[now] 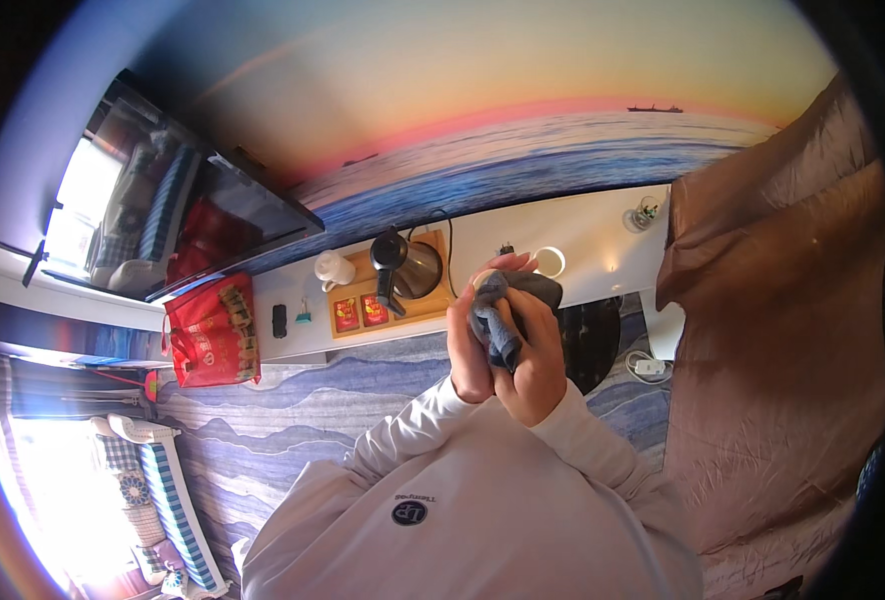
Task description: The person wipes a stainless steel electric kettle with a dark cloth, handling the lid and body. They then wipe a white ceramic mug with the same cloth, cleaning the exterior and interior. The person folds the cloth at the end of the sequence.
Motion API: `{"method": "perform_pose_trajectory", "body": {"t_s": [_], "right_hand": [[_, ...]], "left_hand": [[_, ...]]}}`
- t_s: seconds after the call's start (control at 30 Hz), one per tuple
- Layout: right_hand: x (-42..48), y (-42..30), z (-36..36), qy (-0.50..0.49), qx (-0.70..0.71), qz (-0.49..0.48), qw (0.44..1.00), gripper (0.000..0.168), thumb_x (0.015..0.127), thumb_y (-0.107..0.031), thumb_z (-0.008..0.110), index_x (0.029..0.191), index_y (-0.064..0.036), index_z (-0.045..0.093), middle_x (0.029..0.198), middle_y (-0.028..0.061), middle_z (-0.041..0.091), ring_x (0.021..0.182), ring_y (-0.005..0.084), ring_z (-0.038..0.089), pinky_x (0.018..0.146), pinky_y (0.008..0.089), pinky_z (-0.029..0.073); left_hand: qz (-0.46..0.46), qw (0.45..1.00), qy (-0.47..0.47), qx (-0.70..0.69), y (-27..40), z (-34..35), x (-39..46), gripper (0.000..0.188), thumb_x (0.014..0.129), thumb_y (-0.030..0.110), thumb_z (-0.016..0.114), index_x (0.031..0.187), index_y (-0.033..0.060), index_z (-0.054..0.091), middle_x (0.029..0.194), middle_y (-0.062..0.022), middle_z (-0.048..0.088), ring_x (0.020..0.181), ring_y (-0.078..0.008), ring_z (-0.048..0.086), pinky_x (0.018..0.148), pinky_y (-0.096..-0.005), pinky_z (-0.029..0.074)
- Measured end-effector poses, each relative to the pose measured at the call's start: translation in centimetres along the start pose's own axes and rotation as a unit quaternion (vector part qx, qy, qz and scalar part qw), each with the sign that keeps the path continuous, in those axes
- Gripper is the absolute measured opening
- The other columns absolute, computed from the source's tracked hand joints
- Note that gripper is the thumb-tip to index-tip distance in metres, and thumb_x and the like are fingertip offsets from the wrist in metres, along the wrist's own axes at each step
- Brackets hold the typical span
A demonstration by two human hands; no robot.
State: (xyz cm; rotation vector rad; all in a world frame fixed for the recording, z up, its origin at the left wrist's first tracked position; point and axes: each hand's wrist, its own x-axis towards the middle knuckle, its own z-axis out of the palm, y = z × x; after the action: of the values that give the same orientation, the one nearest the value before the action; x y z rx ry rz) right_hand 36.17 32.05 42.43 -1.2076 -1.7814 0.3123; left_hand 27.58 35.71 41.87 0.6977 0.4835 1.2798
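Note:
My left hand (469, 352) cups a pale round object (484, 278), perhaps a cup, mostly hidden by cloth and fingers. With my right hand (538, 364) I hold a dark grey cloth (496, 319) against it. Just beyond my hands, a white ring-shaped item (550, 262) lies on the white counter (480, 229). A kettle (416, 268) with a black handle stands on a wooden tray (435, 304) to the left, behind two red packets (346, 314). Beside the tray is a white mug (334, 268).
On the counter's left are a red bag (214, 330), a black item (280, 321) and a teal binder clip (304, 310). A television (217, 202) overhangs that end. A glass (645, 214) stands far right, near a brown curtain (772, 300). A black round seat (592, 341) is below.

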Motion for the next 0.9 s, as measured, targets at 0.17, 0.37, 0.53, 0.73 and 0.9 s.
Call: {"method": "perform_pose_trajectory", "body": {"t_s": [0.17,0.37,0.53,0.73,0.9], "right_hand": [[1.0,0.7,-1.4,-0.032,0.159,0.009,0.987,0.04,0.077,-0.007,0.062,0.114,0.004,0.057,0.121,0.0175,0.051,0.111,0.0348,0.048,0.096,0.044,0.039],[1.7,3.0,-3.6,-0.109,0.102,-0.113,0.982,0.048,0.064,-0.003,0.065,0.112,0.001,0.061,0.125,0.0102,0.05,0.111,0.0311,0.047,0.094,0.0415,0.041],[3.0,4.1,-5.9,-0.193,0.054,-0.225,0.953,0.054,0.06,-0.007,0.069,0.112,-0.002,0.058,0.121,0.0057,0.048,0.109,0.0298,0.046,0.093,0.0412,0.041],[2.4,5.6,-7.3,-0.319,0.04,-0.244,0.915,0.066,0.061,-0.018,0.074,0.121,-0.006,0.05,0.123,0.0066,0.046,0.109,0.0283,0.045,0.094,0.0395,0.041],[2.6,6.2,-8.0,-0.313,0.045,-0.266,0.911,0.065,0.059,-0.022,0.076,0.117,-0.005,0.053,0.123,0.0078,0.047,0.11,0.027,0.046,0.095,0.0388,0.04]], "left_hand": [[0.073,0.997,0.014,0.027,-0.5,0.6,0.4,0.059,0.091,0.043,0.027,0.121,-0.0041,0.047,0.127,-0.0206,0.049,0.121,-0.0286,0.045,0.105,-0.0381,0.031],[-0.032,0.999,-0.018,0.035,1.3,1.5,0.8,0.064,0.089,0.045,0.025,0.121,-0.0053,0.047,0.125,-0.0229,0.051,0.119,-0.0322,0.047,0.105,-0.0401,0.032],[-0.231,0.971,0.034,-0.057,2.6,1.4,0.9,0.052,0.092,0.037,0.029,0.114,-0.0014,0.056,0.112,-0.015,0.061,0.101,-0.0236,0.059,0.091,-0.0324,0.045],[-0.391,0.914,0.057,-0.095,1.5,-1.4,0.8,0.039,0.091,0.035,0.04,0.103,0.0053,0.061,0.092,-0.0063,0.065,0.083,-0.0188,0.062,0.075,-0.0321,0.049],[-0.381,0.915,0.037,-0.127,0.8,-0.9,0.6,0.039,0.091,0.037,0.041,0.104,0.0056,0.061,0.091,-0.0066,0.064,0.083,-0.0183,0.062,0.073,-0.031,0.05]]}}
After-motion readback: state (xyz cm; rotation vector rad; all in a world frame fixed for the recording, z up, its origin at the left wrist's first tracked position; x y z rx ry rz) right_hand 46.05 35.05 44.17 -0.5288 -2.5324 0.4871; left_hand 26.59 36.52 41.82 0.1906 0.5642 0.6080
